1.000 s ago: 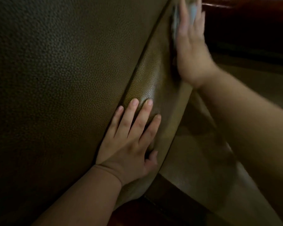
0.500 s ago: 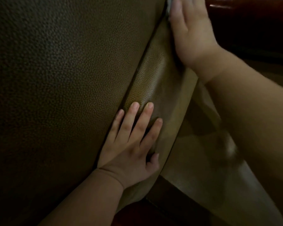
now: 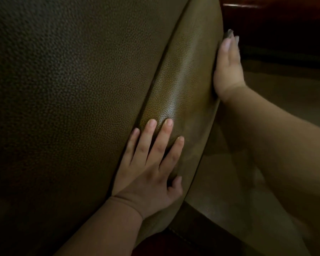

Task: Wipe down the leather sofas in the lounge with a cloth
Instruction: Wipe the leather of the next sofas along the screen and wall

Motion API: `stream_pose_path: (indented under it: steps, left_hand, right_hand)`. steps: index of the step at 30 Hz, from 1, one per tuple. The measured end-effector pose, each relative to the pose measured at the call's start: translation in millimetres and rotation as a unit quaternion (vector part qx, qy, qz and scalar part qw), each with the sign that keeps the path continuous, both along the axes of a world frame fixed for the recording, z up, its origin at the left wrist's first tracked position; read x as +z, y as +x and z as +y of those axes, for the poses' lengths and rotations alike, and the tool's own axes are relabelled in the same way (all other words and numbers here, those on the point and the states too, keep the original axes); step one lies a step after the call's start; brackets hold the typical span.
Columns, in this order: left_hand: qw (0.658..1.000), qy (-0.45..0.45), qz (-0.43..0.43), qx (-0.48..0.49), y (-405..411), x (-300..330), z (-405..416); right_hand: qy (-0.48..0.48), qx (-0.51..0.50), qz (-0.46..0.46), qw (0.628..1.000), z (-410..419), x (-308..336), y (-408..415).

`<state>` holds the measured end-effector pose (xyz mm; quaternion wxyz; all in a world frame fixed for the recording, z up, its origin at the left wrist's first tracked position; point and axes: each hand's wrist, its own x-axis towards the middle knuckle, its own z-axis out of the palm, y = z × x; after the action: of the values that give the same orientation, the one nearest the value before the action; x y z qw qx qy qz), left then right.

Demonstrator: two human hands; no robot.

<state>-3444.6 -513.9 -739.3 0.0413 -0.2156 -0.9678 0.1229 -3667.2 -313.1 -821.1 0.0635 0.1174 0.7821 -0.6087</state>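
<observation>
A brown pebbled leather sofa [image 3: 63, 108] fills the left of the head view, with a rounded leather edge panel [image 3: 188, 80] running up the middle. My left hand [image 3: 151, 163] rests flat on that panel, fingers straight and spread. My right hand [image 3: 227, 65] presses against the panel's right side with straight fingers. A small tip of grey cloth [image 3: 229, 33] pokes out above its fingertips; the rest of the cloth is hidden under the hand.
Dark reddish wood trim [image 3: 266, 8] crosses the top right. A tan leather seat surface [image 3: 284, 93] lies to the right below my right forearm. Dark wood framing [image 3: 192, 233] sits at the bottom centre.
My right hand slid down the panel's right side from the top edge of view, and the cloth is now mostly hidden under it. My left hand stayed in place.
</observation>
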Motion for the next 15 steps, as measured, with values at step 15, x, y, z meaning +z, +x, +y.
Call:
stream_pose_path:
  steps: [15]
  left_hand:
    - [1.0, 0.006, 0.015, -0.004, 0.1, 0.2, 2.6]
  right_hand:
    - [-0.012, 0.037, -0.028, 0.999, -57.5, -13.6, 197.9]
